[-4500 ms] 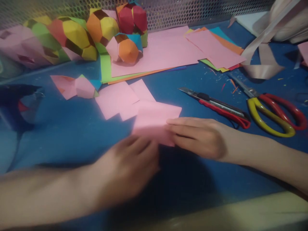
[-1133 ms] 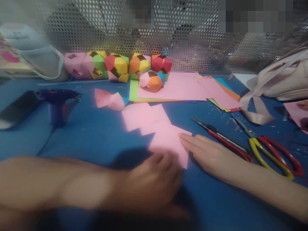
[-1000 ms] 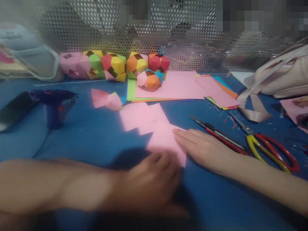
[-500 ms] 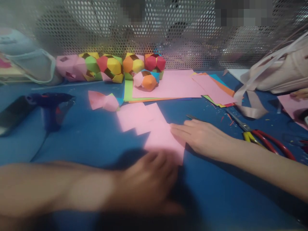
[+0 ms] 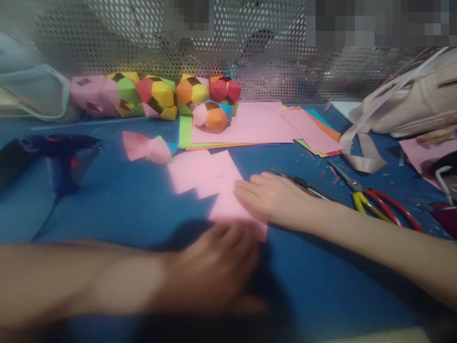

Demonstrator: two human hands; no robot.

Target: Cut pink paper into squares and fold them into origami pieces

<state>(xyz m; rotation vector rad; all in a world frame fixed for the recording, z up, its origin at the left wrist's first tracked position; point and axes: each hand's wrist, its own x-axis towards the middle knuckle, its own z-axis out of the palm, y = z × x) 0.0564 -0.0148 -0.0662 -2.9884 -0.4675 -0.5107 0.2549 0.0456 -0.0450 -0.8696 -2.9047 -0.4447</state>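
My right hand (image 5: pixel 267 197) lies palm down with fingers stretched out on a sheet of pink paper (image 5: pixel 228 202), covering its right side. My left hand (image 5: pixel 210 271) is blurred and in shadow; its bent fingers rest at the sheet's near edge, thumb apart. I see nothing between them. More pink paper pieces (image 5: pixel 193 170) overlap just beyond this sheet. Behind the right wrist lies a craft knife (image 5: pixel 303 183), partly covered by the forearm. Scissors (image 5: pixel 374 200) with red and yellow handles lie further right.
Folded paper balls (image 5: pixel 159 97) stand in a row by the perforated metal screen (image 5: pixel 271 71). A blue glue gun (image 5: pixel 60 157) is at left. Coloured sheets (image 5: pixel 250 121) lie at the back. A pale bag (image 5: pixel 410 105) and another person's hand (image 5: pixel 437 136) are at right.
The view has shifted slightly, moving everything a little left. My right hand has slid left over the pink sheet, uncovering more of the craft knife. My left hand stays by the near edge.
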